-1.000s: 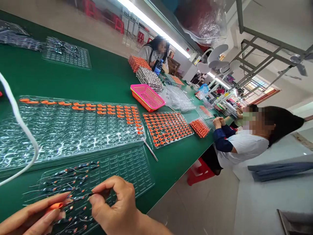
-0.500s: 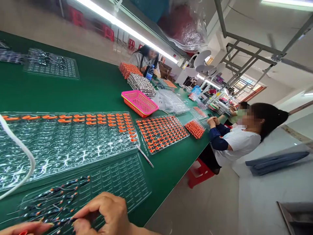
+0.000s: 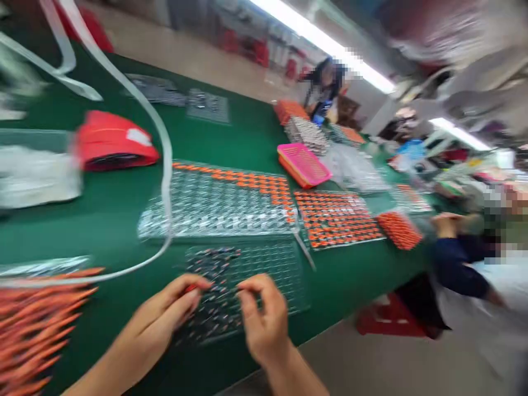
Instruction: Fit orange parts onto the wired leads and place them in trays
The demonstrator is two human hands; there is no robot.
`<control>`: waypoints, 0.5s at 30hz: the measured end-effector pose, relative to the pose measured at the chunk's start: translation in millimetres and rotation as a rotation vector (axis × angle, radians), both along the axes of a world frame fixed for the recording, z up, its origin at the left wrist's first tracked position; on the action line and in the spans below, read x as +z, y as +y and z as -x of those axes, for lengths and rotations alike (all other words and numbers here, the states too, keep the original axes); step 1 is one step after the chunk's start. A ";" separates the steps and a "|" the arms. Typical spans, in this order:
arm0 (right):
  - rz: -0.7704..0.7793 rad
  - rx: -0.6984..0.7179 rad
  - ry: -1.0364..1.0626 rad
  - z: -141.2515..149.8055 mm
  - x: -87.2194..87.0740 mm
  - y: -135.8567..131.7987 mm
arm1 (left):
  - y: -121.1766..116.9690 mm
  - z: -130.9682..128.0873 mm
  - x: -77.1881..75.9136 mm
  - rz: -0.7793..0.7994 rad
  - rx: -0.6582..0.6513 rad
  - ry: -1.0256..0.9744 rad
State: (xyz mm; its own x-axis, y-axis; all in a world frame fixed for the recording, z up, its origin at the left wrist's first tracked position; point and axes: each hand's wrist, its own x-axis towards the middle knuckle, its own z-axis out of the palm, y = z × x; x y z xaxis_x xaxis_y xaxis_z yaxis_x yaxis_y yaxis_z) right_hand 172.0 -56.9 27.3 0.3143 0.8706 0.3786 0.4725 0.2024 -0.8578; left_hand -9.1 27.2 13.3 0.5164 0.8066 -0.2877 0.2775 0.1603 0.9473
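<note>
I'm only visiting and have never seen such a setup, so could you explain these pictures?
No machine here: these are a person's bare hands, the left hand and the right hand, seen by a camera worn on that person's head. On the green table before them lies a clear tray with small dark parts over its left portion. Beyond it is a larger tray, partly filled with orange pieces. The left hand holds a small red piece; blur hides what, if anything, the right holds.

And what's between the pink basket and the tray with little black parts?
The head view shows a big clear tray there, with orange pieces in some of its slots.
</note>
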 end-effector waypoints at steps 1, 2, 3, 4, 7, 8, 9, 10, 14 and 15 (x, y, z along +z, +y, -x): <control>0.020 0.013 -0.003 -1.4 -1.7 -1.1 | -2.0 0.7 3.8 0.031 -0.007 -0.031; 0.046 0.031 0.004 -2.5 -4.3 -1.3 | -2.3 0.5 7.3 0.048 -0.007 -0.079; 0.060 0.052 0.012 -3.3 -7.2 -1.0 | -1.2 -0.3 10.5 0.055 -0.009 -0.119; 0.067 0.073 0.010 -3.6 -9.9 -0.5 | 0.6 -1.0 13.4 0.047 -0.002 -0.143; 0.015 0.171 -0.027 -2.6 -13.1 0.8 | 4.5 -1.4 21.6 0.035 0.026 -0.171; -0.015 0.195 -0.056 -1.9 -12.5 1.0 | 4.5 -0.9 23.6 0.048 0.022 -0.180; -0.046 0.212 -0.091 -1.0 -11.5 1.4 | 4.1 -0.3 24.8 0.071 0.010 -0.194; -0.074 0.220 -0.131 -0.2 -10.4 1.9 | 3.5 0.2 25.2 0.102 -0.010 -0.213; -0.135 0.239 -0.250 2.2 -9.0 4.9 | 2.0 -0.5 22.2 0.262 -0.102 -0.286; -0.145 0.243 -0.265 2.5 -9.5 5.4 | 1.8 -1.6 21.9 0.289 -0.107 -0.286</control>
